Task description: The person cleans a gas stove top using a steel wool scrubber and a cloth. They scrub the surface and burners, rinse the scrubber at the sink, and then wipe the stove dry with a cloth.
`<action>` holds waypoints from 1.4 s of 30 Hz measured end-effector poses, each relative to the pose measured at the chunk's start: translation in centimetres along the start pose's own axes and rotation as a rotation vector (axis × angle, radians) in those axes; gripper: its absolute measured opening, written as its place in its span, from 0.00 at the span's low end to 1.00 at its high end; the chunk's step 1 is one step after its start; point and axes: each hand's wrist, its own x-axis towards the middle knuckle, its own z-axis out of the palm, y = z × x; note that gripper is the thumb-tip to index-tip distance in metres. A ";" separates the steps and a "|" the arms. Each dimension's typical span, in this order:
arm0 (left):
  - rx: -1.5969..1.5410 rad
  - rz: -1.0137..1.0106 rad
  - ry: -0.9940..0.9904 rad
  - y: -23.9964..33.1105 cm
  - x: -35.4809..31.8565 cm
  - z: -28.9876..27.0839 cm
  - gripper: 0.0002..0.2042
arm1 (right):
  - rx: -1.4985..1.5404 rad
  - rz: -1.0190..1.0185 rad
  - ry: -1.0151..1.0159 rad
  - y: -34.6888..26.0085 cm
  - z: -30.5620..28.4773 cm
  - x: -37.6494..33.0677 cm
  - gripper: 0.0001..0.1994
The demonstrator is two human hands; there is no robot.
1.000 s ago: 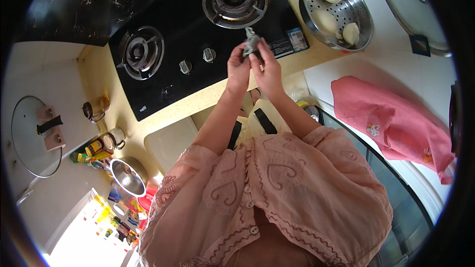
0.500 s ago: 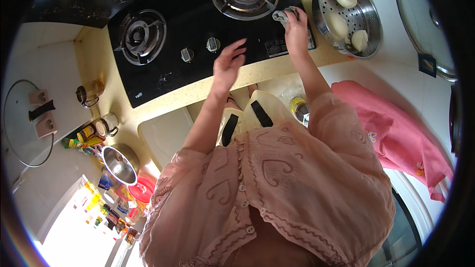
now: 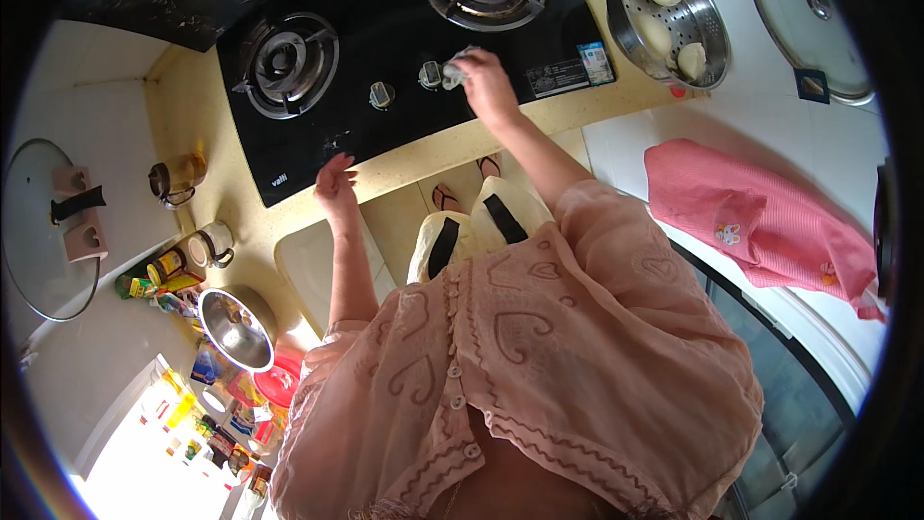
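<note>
White-blue label beside right hand

Hob glossy black glass, metal knobs on it. My right hand on crumpled greyish cloth. Right of hob: shiny steel steamer. Beyond that: pink matt towel.

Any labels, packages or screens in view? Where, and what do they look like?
Sticker: front right of the black hob, right of the right hand; rectangular, white with a blue patch.
Jars and bottles: counter, lower left; small, yellow and green labels.
Packets: bottom left beyond the steel bowl; mixed bright colours, blurred.
No screens.
</note>
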 end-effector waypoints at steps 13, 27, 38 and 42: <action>0.454 0.267 0.147 -6.0 4.3 -5.1 0.11 | -0.436 0.077 -0.067 4.0 -3.9 -4.2 0.11; 0.256 0.169 0.049 -5.9 5.1 -5.6 0.11 | -0.111 -0.165 -0.238 -13.5 9.0 -4.9 0.12; 0.267 0.209 0.099 -5.3 4.1 -5.1 0.11 | -0.185 -0.076 -0.149 -5.8 1.0 -6.6 0.15; 0.297 0.257 0.099 -5.9 4.4 -5.2 0.11 | -0.085 -0.023 -0.169 -7.7 5.8 -7.4 0.15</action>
